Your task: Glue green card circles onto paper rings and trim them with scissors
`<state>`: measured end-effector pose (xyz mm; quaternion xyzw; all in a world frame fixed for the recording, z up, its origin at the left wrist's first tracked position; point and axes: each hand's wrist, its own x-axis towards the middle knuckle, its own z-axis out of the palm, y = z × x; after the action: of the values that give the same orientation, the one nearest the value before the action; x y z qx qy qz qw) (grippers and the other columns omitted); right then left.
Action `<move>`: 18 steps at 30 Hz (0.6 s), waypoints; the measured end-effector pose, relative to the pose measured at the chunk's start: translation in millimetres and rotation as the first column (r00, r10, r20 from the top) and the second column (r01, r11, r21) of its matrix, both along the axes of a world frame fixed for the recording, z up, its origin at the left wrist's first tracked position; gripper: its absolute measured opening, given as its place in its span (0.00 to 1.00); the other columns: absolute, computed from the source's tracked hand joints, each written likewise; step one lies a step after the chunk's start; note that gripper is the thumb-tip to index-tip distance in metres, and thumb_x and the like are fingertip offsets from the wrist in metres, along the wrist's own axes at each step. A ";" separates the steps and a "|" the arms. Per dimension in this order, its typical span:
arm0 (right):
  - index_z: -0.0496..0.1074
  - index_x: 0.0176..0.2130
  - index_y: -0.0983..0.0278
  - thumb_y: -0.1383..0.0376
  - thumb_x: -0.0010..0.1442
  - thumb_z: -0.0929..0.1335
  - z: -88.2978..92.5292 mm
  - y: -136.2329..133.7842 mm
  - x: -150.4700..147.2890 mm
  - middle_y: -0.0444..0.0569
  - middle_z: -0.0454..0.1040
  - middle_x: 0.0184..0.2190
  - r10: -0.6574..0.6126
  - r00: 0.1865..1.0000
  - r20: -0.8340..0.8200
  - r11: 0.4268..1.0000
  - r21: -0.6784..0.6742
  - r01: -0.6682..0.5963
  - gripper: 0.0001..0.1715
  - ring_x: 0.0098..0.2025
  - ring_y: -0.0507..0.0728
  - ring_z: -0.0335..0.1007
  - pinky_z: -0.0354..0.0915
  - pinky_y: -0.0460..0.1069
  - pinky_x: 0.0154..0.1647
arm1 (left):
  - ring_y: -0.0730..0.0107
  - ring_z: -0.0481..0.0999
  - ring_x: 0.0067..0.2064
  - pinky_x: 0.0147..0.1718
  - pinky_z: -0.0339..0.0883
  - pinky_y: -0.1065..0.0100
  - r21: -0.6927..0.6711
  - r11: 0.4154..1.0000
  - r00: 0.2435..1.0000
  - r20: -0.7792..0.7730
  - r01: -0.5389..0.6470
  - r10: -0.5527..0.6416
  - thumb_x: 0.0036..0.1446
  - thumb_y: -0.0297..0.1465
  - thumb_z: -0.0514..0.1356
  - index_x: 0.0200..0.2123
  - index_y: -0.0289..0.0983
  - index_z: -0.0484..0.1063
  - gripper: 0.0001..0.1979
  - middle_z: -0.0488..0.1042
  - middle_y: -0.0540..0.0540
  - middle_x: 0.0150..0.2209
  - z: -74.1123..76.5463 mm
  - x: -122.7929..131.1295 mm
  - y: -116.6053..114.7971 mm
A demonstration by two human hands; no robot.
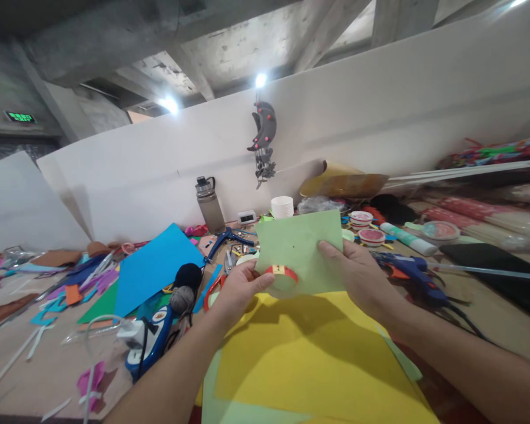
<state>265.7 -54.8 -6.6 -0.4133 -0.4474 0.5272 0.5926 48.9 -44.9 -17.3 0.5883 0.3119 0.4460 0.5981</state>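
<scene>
Paper (295, 235) seems light, bendable, best edge-held; our right hand (361, 275) pinches it, our left hand (242, 288) a tape roll (284, 270).

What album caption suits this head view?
A pale green sheet in the right hand, a red-and-yellow ring in the left hand, above yellow paper.

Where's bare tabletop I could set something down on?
Front left, between the long white strip and the pink scrap, behind a short white piece; right, between the black sheet and the right forearm, past the glue gun and its cable. It's crowded far middle, around the bottle and white cups.
</scene>
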 end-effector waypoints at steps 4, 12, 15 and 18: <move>0.78 0.39 0.57 0.55 0.55 0.71 2.1 0.9 -1.1 0.48 0.82 0.30 -0.018 1.000 -0.016 0.999 -0.044 0.018 0.13 0.26 0.59 0.77 0.70 0.50 0.22 | 0.59 0.79 0.41 0.41 0.70 0.65 -0.038 0.999 1.000 -0.015 -0.014 0.014 0.44 0.41 0.72 0.43 0.35 0.79 0.23 0.80 0.38 0.43 -2.6 -0.1 0.8; 0.76 0.46 0.58 0.55 0.52 0.73 0.6 1.9 -0.3 0.49 0.83 0.38 0.112 0.985 -0.135 0.993 -0.014 -0.115 0.21 0.33 0.61 0.80 0.74 0.52 0.28 | 0.65 0.79 0.36 0.38 0.71 0.69 -0.117 0.992 0.996 0.082 -0.036 0.046 0.42 0.40 0.73 0.36 0.32 0.80 0.20 0.81 0.40 0.37 6.8 2.8 -2.6; 0.76 0.45 0.58 0.58 0.52 0.74 0.6 2.2 -1.6 0.49 0.83 0.36 0.150 0.975 -0.161 0.983 -0.078 -0.164 0.19 0.30 0.60 0.80 0.73 0.51 0.27 | 0.67 0.79 0.33 0.33 0.72 0.71 -0.211 0.976 0.986 0.142 -0.058 0.090 0.43 0.40 0.72 0.37 0.32 0.79 0.21 0.81 0.41 0.35 8.6 0.6 -2.7; 0.77 0.43 0.59 0.60 0.53 0.73 0.1 1.4 -2.6 0.49 0.83 0.33 0.167 0.972 -0.167 0.971 -0.143 -0.192 0.16 0.27 0.59 0.79 0.73 0.50 0.27 | 0.67 0.79 0.32 0.31 0.73 0.70 -0.288 0.955 0.977 0.174 -0.067 0.121 0.46 0.40 0.71 0.38 0.33 0.77 0.20 0.80 0.42 0.35 6.6 -2.8 -0.8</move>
<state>263.0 -53.4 -6.5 -0.3747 -0.3928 0.6428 0.5404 46.1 -45.7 -10.6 0.4367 0.3416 0.4793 0.6803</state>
